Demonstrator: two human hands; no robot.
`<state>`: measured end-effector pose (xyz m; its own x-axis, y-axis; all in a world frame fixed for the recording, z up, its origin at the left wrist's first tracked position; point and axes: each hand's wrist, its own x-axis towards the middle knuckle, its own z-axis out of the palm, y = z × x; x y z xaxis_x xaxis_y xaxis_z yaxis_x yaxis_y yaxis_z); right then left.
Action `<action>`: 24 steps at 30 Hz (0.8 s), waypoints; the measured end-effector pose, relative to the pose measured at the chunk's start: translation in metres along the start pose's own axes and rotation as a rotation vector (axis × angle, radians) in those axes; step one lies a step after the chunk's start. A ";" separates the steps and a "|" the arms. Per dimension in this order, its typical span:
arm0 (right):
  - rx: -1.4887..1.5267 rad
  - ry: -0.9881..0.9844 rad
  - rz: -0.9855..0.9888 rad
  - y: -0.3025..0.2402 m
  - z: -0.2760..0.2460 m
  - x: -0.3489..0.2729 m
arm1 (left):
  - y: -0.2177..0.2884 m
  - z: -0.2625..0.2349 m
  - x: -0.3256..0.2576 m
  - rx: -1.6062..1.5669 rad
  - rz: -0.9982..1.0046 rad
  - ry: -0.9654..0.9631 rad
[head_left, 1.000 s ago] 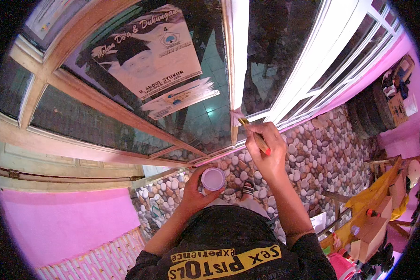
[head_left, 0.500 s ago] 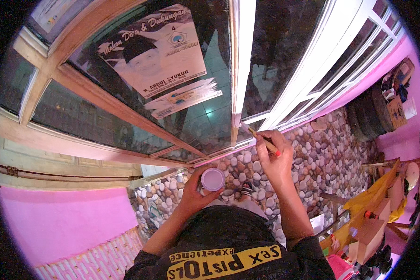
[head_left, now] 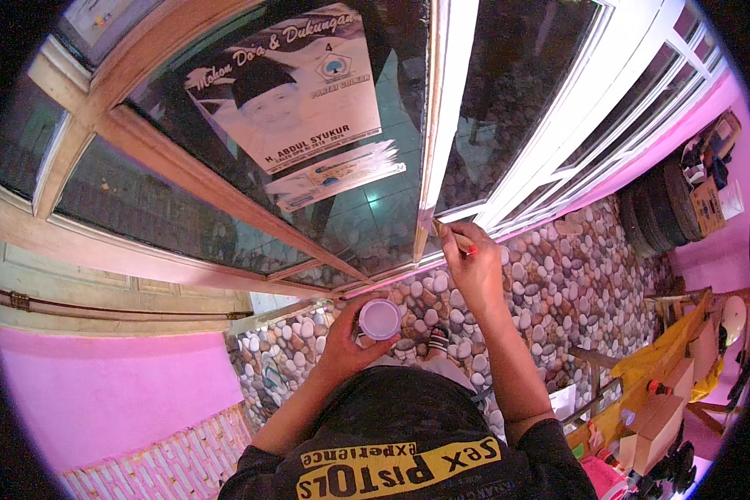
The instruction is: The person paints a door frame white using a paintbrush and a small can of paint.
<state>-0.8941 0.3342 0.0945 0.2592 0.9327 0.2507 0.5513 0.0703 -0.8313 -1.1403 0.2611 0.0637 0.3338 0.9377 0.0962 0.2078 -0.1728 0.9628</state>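
Observation:
In my left hand (head_left: 342, 343) is a small round tub (head_left: 380, 319) with pale, whitish contents, held upright before my body. My right hand (head_left: 472, 265) is closed round a paintbrush (head_left: 458, 240) with a light wooden handle and a red end. The brush's tip reaches the lower part of a wooden window post (head_left: 422, 229); whether the bristles press on it is hard to make out. White covers the post's right side, while its lower front face is bare brownish wood. A poster (head_left: 287, 87) shows on the glass pane to the left.
White window frames (head_left: 550, 154) run along the right. Pebble-patterned flooring (head_left: 542, 275) lies below. Stacked dark tyres (head_left: 658, 208) stand by the pink wall at right; nearer are a cardboard box (head_left: 654, 429) and yellow cloth (head_left: 667, 350).
My right hand has moved left with the paintbrush, closer to the wooden post. The view has shifted slightly. My left hand still holds the tub in nearly the same place.

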 end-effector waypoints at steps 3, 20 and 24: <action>-0.033 -0.010 -0.063 -0.011 -0.003 0.002 | -0.002 0.000 0.000 -0.045 -0.012 0.012; 0.050 0.041 -0.120 -0.050 -0.050 -0.012 | 0.003 0.000 0.006 0.041 0.008 -0.002; -0.010 -0.106 -0.103 -0.017 -0.049 -0.026 | -0.004 0.000 0.003 0.058 0.012 -0.003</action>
<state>-0.8717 0.2911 0.1265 0.1157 0.9529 0.2802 0.5783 0.1648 -0.7990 -1.1401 0.2641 0.0597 0.3390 0.9347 0.1068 0.2566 -0.2011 0.9454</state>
